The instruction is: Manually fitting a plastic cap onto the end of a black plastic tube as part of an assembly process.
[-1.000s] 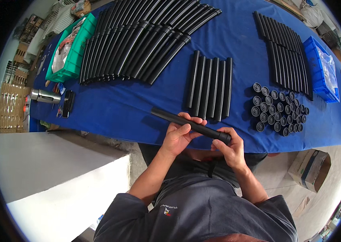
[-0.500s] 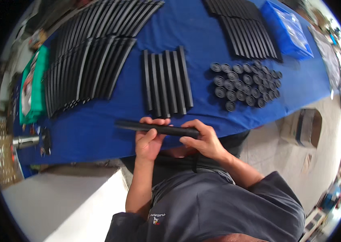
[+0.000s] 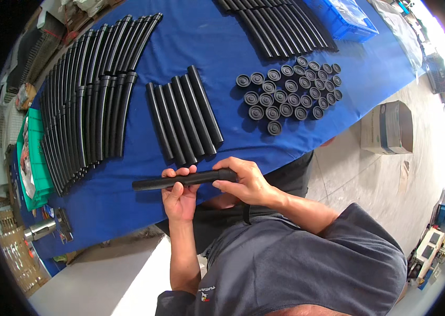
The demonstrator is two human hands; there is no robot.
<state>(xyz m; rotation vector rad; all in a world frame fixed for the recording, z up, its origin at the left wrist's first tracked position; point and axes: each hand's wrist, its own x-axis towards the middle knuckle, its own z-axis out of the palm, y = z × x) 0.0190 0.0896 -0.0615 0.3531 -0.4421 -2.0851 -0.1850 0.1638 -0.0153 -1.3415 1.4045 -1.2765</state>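
Has swung the tube (image 3: pixel 205 178) from a rightward-down slope to nearly level, in a view itself turned. Pinches its middle between thumb and fingertips of the left hand (image 3: pixel 181 203). Clasps its thicker end with the right hand (image 3: pixel 248 184), partly covering it; cannot tell whether it is capped. Beyond the left hand, short row (image 3: pixel 181 121); left of that, stack (image 3: pixel 101 118) overlapped too tightly to count. Beyond the right hand, caps (image 3: pixel 280 96); farther, batch (image 3: pixel 272 31) of thin tubes and blue bin (image 3: pixel 356 30), both cut off at top.
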